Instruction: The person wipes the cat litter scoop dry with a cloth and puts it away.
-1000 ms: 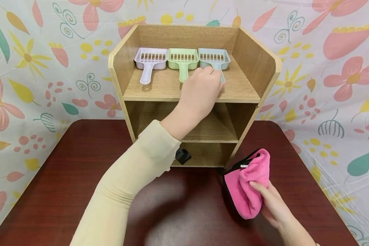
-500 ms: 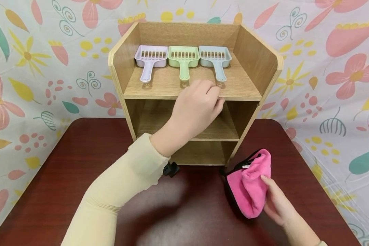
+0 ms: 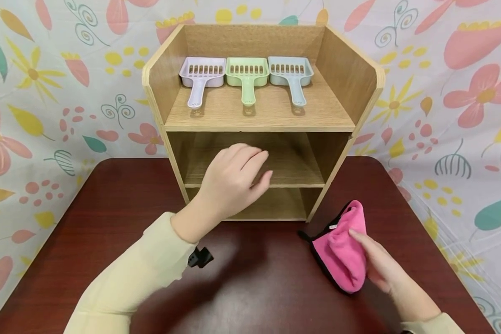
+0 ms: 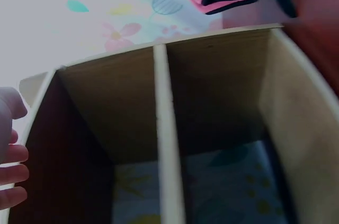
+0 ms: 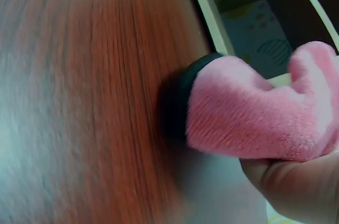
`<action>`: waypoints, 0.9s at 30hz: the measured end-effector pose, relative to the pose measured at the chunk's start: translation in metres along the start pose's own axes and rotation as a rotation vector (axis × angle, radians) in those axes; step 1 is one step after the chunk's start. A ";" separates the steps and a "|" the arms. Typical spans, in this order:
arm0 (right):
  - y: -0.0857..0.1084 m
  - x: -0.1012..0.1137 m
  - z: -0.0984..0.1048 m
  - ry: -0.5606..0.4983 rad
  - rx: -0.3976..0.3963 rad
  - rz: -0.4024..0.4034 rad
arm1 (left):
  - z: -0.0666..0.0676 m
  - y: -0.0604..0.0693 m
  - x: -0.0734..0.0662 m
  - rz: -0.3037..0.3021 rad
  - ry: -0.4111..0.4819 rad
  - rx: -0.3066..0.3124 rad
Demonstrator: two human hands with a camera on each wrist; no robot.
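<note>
Three cat litter scoops lie side by side on the top board of a small wooden shelf (image 3: 259, 121): a lilac scoop (image 3: 197, 90), a green scoop (image 3: 248, 88) and a blue scoop (image 3: 295, 88). Their slotted pans face back and their handles point forward. My left hand (image 3: 234, 178) hovers in front of the middle compartment, fingers loosely bent, holding nothing. Its fingertips (image 4: 16, 173) show at the left edge of the left wrist view. My right hand (image 3: 380, 264) grips a pink plush cloth with black edging (image 3: 342, 250), thumb on top, at the shelf's right front.
The shelf's raised right side panel (image 3: 350, 76) and left side panel (image 3: 164, 79) flank the scoops. Below are two compartments, parted by a board (image 4: 167, 139). Everything stands on a dark red wooden table (image 3: 121, 218), before a flower-patterned curtain (image 3: 438, 116).
My left hand has come away from the blue scoop's handle, moving down and toward the left. The right hand keeps its grip on the pink cloth, which has shifted slightly.
</note>
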State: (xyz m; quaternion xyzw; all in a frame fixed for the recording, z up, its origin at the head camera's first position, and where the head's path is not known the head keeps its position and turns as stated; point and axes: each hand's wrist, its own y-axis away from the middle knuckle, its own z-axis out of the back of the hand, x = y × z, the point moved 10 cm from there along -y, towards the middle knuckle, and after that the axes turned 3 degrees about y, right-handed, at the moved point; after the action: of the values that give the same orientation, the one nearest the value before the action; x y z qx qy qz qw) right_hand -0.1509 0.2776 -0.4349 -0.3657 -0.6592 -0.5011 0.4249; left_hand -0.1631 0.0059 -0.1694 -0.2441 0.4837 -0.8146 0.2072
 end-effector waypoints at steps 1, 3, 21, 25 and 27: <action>0.000 -0.001 0.004 0.048 -0.050 -0.018 | 0.000 0.006 0.002 0.015 0.006 0.014; -0.002 -0.001 0.012 0.156 -0.122 -0.035 | 0.000 0.019 0.007 0.044 0.017 0.037; 0.002 0.006 0.051 0.657 -0.293 -0.041 | 0.006 0.110 0.038 0.255 0.002 0.215; 0.005 0.012 0.062 0.670 -0.298 -0.059 | 0.010 0.130 0.045 0.295 -0.009 0.257; 0.004 0.016 0.067 0.680 -0.293 -0.082 | 0.012 0.140 0.048 0.317 -0.014 0.280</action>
State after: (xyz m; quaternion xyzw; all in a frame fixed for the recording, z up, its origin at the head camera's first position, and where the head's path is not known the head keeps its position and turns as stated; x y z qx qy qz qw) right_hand -0.1665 0.3449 -0.4278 -0.2087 -0.4157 -0.6995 0.5425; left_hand -0.1801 -0.0922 -0.2800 -0.1394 0.3965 -0.8293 0.3682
